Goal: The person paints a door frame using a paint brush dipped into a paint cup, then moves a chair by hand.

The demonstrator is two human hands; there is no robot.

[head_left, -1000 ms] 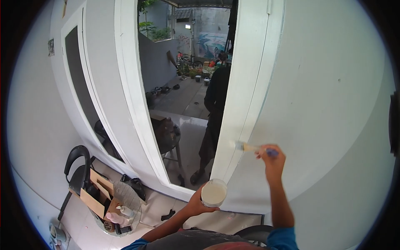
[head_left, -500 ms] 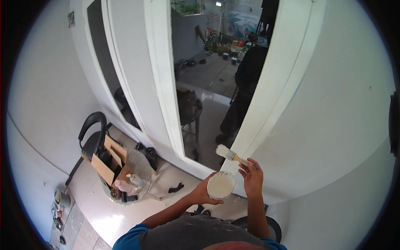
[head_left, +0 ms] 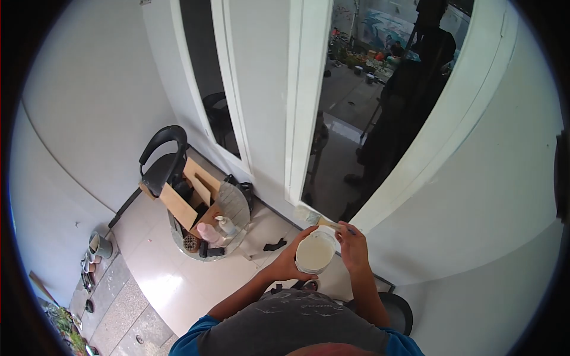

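Round Tub in One Hand, Flat Paintbrush in the Other

Holds, a little below the centre of the frame, a round white plastic tub (head_left: 325, 235) with the left hand (head_left: 290, 259), with thumb and fingers curved around its wall. Filled partly with a smooth cream-coloured liquid (head_left: 314, 252), and turned with the mouth toward the camera.

Pinches with the right hand (head_left: 354, 244), just to the right of the tub, the handle of a flat paintbrush with pale bristles and a wooden handle (head_left: 313, 218). Points the bristles toward the left of the frame, near the upper rim of the tub. Cannot tell from this view whether touching the rim or only above it.

Wears, at the bottom of the frame, a dark grey shirt with blue sleeves (head_left: 285, 320).

Faces, in the upper right, a tall dark glass panel (head_left: 350, 113) inside a white frame (head_left: 436, 160), with a dark reflected figure in the glass.

Has, left of the centre, a round grey-topped bench (head_left: 236, 202), loaded with a brown cardboard box with raised flaps (head_left: 179, 204), a pink plastic bottle (head_left: 209, 233) and a white pump bottle (head_left: 226, 225). Shows also, beyond the box, a black chair with curved backrest (head_left: 159, 175).
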